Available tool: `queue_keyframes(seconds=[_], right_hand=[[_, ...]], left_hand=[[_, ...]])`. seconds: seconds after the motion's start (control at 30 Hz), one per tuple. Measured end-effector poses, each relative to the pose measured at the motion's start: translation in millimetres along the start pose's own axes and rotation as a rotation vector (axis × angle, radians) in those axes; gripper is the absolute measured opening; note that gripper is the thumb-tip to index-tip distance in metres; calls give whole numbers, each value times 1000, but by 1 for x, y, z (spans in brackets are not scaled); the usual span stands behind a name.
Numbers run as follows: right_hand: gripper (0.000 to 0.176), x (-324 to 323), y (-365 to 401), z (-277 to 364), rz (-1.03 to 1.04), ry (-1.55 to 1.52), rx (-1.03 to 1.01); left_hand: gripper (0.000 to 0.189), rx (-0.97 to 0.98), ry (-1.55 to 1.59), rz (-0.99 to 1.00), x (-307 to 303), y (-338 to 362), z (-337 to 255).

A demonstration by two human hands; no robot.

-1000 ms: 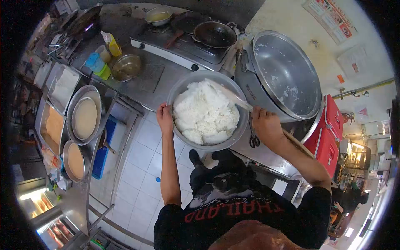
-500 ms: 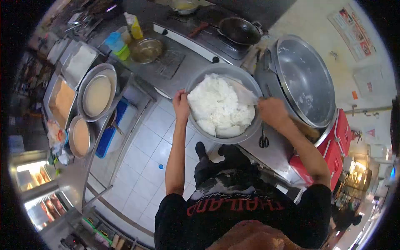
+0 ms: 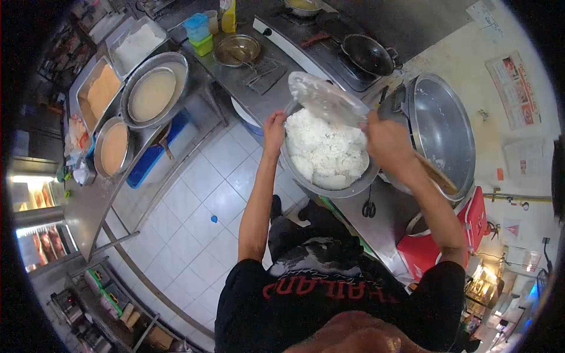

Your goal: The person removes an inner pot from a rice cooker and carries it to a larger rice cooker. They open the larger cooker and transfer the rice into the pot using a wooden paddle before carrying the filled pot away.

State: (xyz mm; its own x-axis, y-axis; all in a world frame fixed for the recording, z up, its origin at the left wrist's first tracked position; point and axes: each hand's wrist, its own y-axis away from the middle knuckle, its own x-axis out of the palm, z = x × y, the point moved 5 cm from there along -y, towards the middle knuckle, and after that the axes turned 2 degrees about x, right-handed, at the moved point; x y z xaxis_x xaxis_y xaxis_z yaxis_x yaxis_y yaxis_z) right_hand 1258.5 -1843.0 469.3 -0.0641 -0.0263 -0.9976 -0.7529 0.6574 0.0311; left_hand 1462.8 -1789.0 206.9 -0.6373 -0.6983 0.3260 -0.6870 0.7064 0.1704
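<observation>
A wide grey metal basin [image 3: 347, 192] holds a heap of white cooked rice [image 3: 326, 150]. My left hand [image 3: 274, 133] is closed on the basin's left rim, fingers outside and partly hidden. In my right hand [image 3: 386, 144], at the basin's right side, is the handle of a broad flat rice paddle [image 3: 326, 99]. Its blade, smeared with white rice, is raised over the far part of the basin and points left. The blade hides some of the far rim.
A large metal pot [image 3: 444, 126] stands to the right, near black-handled scissors [image 3: 369, 209]. Beyond the basin, a wok [image 3: 368, 54] sits on a stove. Pans of flour-like powder [image 3: 103, 88] and a bowl of pale liquid [image 3: 153, 94] are at left. A red cooler [image 3: 415, 250] is at right.
The rice paddle has come up out of the rice and its blade now hangs above the basin's far side. My right hand has risen with it; my left hand stays on the rim.
</observation>
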Motion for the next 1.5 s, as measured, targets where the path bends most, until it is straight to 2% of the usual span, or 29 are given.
queue_keyframes(seconds=[0.13, 0.23, 0.33, 0.43, 0.57, 0.73, 0.83, 0.93, 1.03, 1.13, 1.27, 1.33, 1.5], right_hand=[[28, 33, -6, 13, 7, -54, 27], [27, 29, 14, 20, 65, -57, -75], [25, 44, 27, 19, 54, -60, -64], [17, 54, 44, 18, 161, -22, 35], [21, 82, 67, 7, 215, -54, 163], [24, 110, 108, 5, 305, -17, 223], [23, 108, 137, 1, 185, -36, 128], [22, 71, 140, -15, 286, -57, 132], [21, 13, 122, -12, 338, 119, 186], [18, -15, 92, -9, 171, 121, 275], [14, 15, 55, -7, 83, 99, 34], [11, 17, 46, -5, 87, 86, -26], [13, 59, 21, 14, 134, 192, 78]], left_hand=[[21, -10, 124, -7, -3, -7, 17], [20, 10, 67, 15, -6, -11, 21], [19, 70, 38, 32, -5, -6, 12], [19, 17, -19, 33, -4, -3, 5], [26, 20, 6, 54, -6, -9, 15], [23, -12, -17, 59, -3, -6, 9], [22, 0, -72, 41, -3, 0, 0], [23, 22, -52, 45, -1, -1, 3], [19, 55, -23, 31, -1, -6, 5], [17, 57, -2, 37, 0, -5, 3], [19, -17, 27, 26, 0, -3, 5], [21, 37, 25, 41, -2, -10, 13], [21, 58, 25, 41, 1, 2, 0]])
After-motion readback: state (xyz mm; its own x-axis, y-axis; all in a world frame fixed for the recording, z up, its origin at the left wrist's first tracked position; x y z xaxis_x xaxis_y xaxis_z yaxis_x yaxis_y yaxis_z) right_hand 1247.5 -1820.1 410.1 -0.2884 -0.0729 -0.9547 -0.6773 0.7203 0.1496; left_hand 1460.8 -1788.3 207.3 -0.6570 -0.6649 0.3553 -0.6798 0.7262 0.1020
